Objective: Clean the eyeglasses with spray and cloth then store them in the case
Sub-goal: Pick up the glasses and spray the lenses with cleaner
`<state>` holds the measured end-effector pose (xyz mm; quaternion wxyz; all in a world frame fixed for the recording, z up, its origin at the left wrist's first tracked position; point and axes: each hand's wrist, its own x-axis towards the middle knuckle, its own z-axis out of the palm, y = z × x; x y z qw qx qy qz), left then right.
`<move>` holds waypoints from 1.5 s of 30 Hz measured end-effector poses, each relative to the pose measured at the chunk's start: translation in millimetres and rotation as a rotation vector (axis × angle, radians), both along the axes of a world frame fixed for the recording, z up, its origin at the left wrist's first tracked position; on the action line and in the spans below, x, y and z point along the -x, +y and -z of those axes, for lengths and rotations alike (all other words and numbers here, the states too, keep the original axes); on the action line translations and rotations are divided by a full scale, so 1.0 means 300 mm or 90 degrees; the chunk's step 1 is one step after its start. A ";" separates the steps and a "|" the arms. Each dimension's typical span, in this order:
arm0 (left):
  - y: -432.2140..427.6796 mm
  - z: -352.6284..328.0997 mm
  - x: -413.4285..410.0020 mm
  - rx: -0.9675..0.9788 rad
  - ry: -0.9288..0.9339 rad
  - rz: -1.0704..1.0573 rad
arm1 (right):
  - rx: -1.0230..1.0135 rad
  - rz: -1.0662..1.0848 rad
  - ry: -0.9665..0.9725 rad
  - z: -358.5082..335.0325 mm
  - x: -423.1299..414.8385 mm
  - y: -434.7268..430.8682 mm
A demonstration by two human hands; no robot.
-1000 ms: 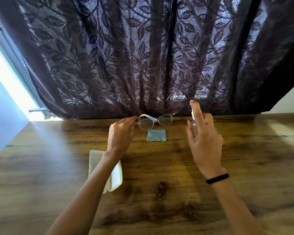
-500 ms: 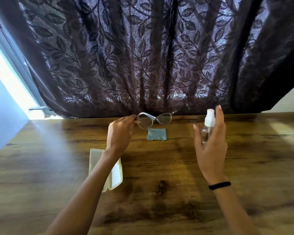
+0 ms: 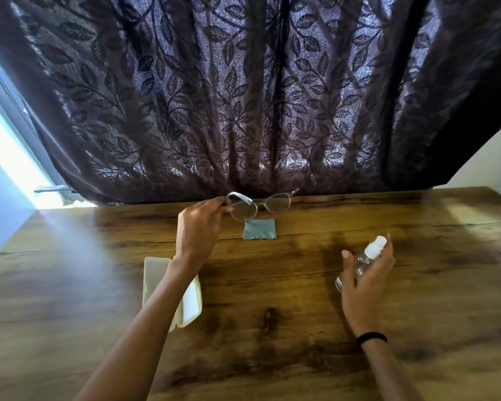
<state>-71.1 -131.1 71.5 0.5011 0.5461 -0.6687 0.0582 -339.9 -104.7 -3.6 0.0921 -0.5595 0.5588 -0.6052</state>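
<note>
My left hand point(image 3: 198, 227) pinches the left temple of the clear-framed eyeglasses point(image 3: 261, 204), holding them up above the far part of the wooden table point(image 3: 272, 285). Just below them lies a small grey-blue cloth point(image 3: 259, 228), flat on the table. My right hand point(image 3: 365, 280) grips a small clear spray bottle point(image 3: 365, 257) with a white nozzle, tilted, low over the table to the right. An open cream-coloured case point(image 3: 190, 302) lies under my left forearm, partly hidden by it.
A dark leaf-patterned curtain point(image 3: 258, 96) hangs along the table's far edge. A bright window point(image 3: 9, 157) shows at the left and a white wall point(image 3: 492, 166) at the right.
My right hand with the spray bottle has moved away from the glasses, down and to the right toward the table. My left hand keeps the glasses in the same place.
</note>
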 end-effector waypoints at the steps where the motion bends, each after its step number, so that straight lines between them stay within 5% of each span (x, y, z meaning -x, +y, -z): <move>1: 0.002 -0.004 0.002 0.001 0.013 0.002 | -0.002 0.000 0.001 0.005 0.001 0.003; 10: 0.010 -0.029 0.024 -0.022 0.189 0.003 | 0.125 0.037 -0.025 -0.116 -0.020 0.015; 16: 0.012 -0.024 0.044 -0.034 0.214 0.020 | 0.253 0.019 0.195 -0.287 -0.066 -0.027; 27: 0.017 -0.034 0.046 -0.075 0.323 0.057 | 0.102 -0.119 0.134 -0.275 -0.120 -0.111; 38: 0.026 -0.024 0.057 -0.082 0.421 -0.005 | 0.212 -0.079 0.171 -0.349 -0.185 -0.062; 45: 0.081 -0.072 0.113 0.080 0.182 -0.004 | 0.231 -0.014 0.310 -0.360 -0.219 -0.067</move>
